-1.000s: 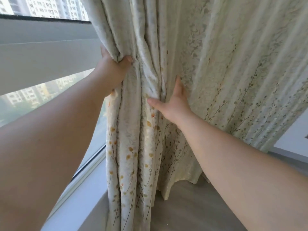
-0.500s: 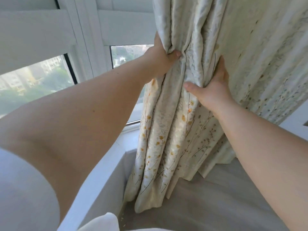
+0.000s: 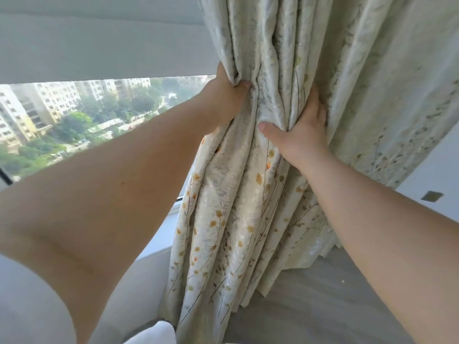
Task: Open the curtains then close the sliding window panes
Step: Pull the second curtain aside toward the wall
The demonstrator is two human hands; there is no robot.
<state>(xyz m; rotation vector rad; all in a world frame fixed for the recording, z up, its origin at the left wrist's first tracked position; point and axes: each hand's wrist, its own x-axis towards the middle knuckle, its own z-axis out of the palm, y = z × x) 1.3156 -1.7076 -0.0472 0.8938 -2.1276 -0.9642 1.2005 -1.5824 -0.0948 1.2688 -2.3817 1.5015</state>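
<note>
A cream curtain (image 3: 248, 207) with a yellow flower print hangs bunched in thick folds at the centre and right. My left hand (image 3: 227, 100) grips its left edge, thumb pinched over a fold. My right hand (image 3: 301, 130) clasps the gathered folds a little lower and to the right, fingers buried in the cloth. To the left lies the window glass (image 3: 74, 125) with buildings and trees outside, under a wide white frame bar (image 3: 99, 45). The curtain hides the window's right part.
A white sill (image 3: 161, 234) runs below the glass, with a white wall beneath it. Grey wood floor (image 3: 323, 306) lies at the lower right. A white wall with a small square plate (image 3: 431, 196) stands at the far right. White clothing shows at the bottom left.
Both hands have carried the bunched curtain rightward along the window, keeping their grip. More glass shows on the left now, and the view has swung with them.
</note>
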